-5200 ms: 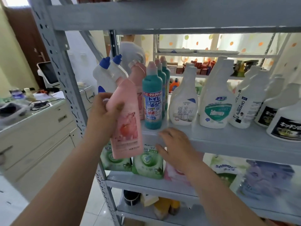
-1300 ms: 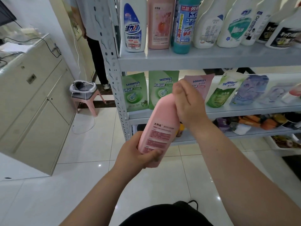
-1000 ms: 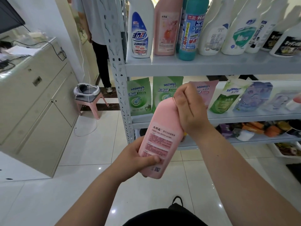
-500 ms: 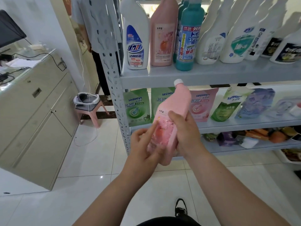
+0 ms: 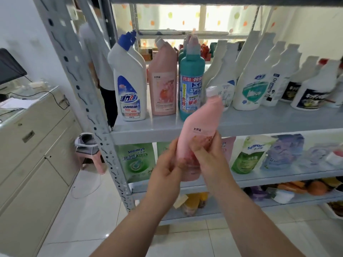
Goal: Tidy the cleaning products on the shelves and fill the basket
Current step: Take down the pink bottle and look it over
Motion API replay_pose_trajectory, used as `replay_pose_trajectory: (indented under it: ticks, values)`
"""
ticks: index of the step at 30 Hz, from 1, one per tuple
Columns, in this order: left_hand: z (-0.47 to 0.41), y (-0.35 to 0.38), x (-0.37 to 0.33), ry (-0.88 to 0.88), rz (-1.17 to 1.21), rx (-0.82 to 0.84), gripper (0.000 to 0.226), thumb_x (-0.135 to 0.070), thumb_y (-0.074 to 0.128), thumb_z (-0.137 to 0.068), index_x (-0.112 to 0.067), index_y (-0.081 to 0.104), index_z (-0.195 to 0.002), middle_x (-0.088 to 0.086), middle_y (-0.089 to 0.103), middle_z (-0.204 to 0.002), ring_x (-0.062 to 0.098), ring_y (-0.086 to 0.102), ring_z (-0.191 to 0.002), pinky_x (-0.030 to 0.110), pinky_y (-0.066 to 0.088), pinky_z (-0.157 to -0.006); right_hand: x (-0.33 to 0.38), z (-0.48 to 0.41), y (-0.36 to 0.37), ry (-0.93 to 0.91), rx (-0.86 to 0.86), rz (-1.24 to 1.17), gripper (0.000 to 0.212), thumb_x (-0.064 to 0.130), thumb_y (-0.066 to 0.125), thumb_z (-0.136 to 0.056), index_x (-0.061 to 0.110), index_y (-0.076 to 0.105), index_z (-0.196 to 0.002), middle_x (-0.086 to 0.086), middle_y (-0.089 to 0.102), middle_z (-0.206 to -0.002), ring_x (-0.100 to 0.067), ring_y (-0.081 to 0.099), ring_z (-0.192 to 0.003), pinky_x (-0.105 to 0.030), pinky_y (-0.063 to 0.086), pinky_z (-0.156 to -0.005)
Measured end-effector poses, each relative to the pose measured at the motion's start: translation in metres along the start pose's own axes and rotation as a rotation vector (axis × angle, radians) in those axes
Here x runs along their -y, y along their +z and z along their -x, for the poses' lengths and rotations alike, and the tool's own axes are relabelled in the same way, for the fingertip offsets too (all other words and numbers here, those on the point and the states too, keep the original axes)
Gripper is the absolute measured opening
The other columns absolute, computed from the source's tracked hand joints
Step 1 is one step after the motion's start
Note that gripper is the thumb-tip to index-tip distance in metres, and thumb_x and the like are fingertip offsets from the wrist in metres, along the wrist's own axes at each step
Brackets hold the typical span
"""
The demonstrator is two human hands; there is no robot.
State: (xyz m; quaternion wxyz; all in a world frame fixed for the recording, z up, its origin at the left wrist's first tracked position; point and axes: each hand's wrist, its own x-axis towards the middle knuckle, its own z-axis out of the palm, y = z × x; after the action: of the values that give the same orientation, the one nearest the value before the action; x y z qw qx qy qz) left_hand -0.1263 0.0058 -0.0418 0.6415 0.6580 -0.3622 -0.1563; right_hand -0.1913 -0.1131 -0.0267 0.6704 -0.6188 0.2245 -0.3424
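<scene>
2 hands, left (image 5: pixel 167 165) and right (image 5: pixel 208 161), grip a pink bottle (image 5: pixel 201 121) before grey shelves (image 5: pixel 269 121); tiled floor (image 5: pixel 83 221), beige cabinets (image 5: pixel 27 156).

A single wide-angle camera is sitting on the person's head, facing forward and tilting slightly down, close to the shelving unit (image 5: pixel 259 119). Both forearms are showing from the bottom edge, with the left hand (image 5: pixel 167 167) and right hand (image 5: pixel 209 164) meeting on the pink bottle (image 5: pixel 200 123) at mid-frame. The floor (image 5: pixel 92 219) is filling the lower part, and a cabinet (image 5: pixel 27 164) is curving along the left edge.
</scene>
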Motion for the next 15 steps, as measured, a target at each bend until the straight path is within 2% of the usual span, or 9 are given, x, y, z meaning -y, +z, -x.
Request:
replay_pose_trajectory:
  ticks: [3, 6, 7, 9, 10, 11, 13, 15]
  values:
    - [-0.026, 0.018, -0.007, 0.050, -0.085, 0.031, 0.049, -0.023, 0.051, -0.106, -0.048, 0.043, -0.147, -0.009, 0.059, -0.125, 0.003, 0.060, -0.118, 0.035, 0.055, -0.099, 0.013, -0.028, -0.012, -0.049, -0.048, 0.006, 0.096, 0.041, 0.092, -0.061, 0.028, 0.040, -0.140, 0.009, 0.066, -0.116, -0.009, 0.069, -0.104, -0.036, 0.061, -0.083]
    - [-0.054, 0.021, -0.025, 0.098, -0.164, 0.127, 0.044, -0.040, 0.051, -0.104, -0.047, 0.045, -0.147, -0.012, 0.059, -0.127, 0.001, 0.060, -0.118, 0.037, 0.055, -0.100, 0.026, -0.052, -0.028, -0.116, -0.087, 0.051, 0.087, 0.035, 0.091, -0.062, 0.032, 0.042, -0.134, 0.011, 0.067, -0.112, -0.006, 0.070, -0.099, -0.031, 0.061, -0.080]
    - [-0.065, 0.015, -0.030, 0.120, -0.236, 0.117, 0.043, -0.041, 0.053, -0.103, -0.049, 0.047, -0.144, -0.014, 0.058, -0.129, -0.001, 0.058, -0.118, 0.037, 0.053, -0.102, 0.029, -0.061, -0.034, -0.139, -0.110, 0.073, 0.087, 0.036, 0.092, -0.063, 0.035, 0.041, -0.133, 0.013, 0.067, -0.114, -0.007, 0.069, -0.100, -0.032, 0.061, -0.082]
    - [-0.089, 0.000, -0.043, 0.195, -0.384, -0.008, 0.045, -0.036, 0.058, -0.099, -0.051, 0.048, -0.140, -0.015, 0.054, -0.129, 0.001, 0.057, -0.118, 0.039, 0.052, -0.104, 0.037, -0.078, -0.046, -0.190, -0.155, 0.139, 0.094, 0.048, 0.092, -0.061, 0.039, 0.037, -0.137, 0.015, 0.064, -0.120, -0.009, 0.067, -0.107, -0.038, 0.059, -0.090]
    - [-0.100, -0.008, -0.048, 0.230, -0.442, -0.089, 0.046, -0.036, 0.058, -0.096, -0.050, 0.048, -0.139, -0.014, 0.051, -0.128, 0.006, 0.057, -0.118, 0.039, 0.051, -0.105, 0.040, -0.085, -0.050, -0.215, -0.174, 0.164, 0.098, 0.051, 0.091, -0.061, 0.038, 0.034, -0.140, 0.016, 0.063, -0.121, -0.008, 0.065, -0.108, -0.036, 0.057, -0.091]
    - [-0.111, -0.015, -0.055, 0.251, -0.488, -0.160, 0.049, -0.036, 0.058, -0.093, -0.048, 0.047, -0.139, -0.013, 0.047, -0.130, 0.010, 0.056, -0.119, 0.038, 0.050, -0.105, 0.043, -0.092, -0.055, -0.240, -0.189, 0.183, 0.099, 0.048, 0.091, -0.063, 0.036, 0.032, -0.141, 0.018, 0.061, -0.120, -0.003, 0.063, -0.106, -0.027, 0.056, -0.089]
    - [-0.137, -0.022, -0.063, 0.271, -0.594, -0.257, 0.057, -0.030, 0.062, -0.091, -0.041, 0.043, -0.144, -0.007, 0.037, -0.136, 0.016, 0.049, -0.126, 0.032, 0.044, -0.106, 0.047, -0.109, -0.062, -0.282, -0.227, 0.221, 0.096, 0.034, 0.090, -0.071, 0.030, 0.028, -0.144, 0.020, 0.056, -0.118, 0.008, 0.057, -0.101, -0.003, 0.047, -0.074]
    - [-0.161, -0.025, -0.068, 0.310, -0.710, -0.327, 0.065, -0.021, 0.066, -0.091, -0.029, 0.039, -0.150, 0.005, 0.033, -0.146, 0.022, 0.042, -0.134, 0.028, 0.037, -0.108, 0.050, -0.125, -0.067, -0.313, -0.259, 0.245, 0.095, 0.028, 0.089, -0.074, 0.024, 0.026, -0.146, 0.015, 0.053, -0.120, 0.012, 0.052, -0.100, 0.005, 0.041, -0.068]
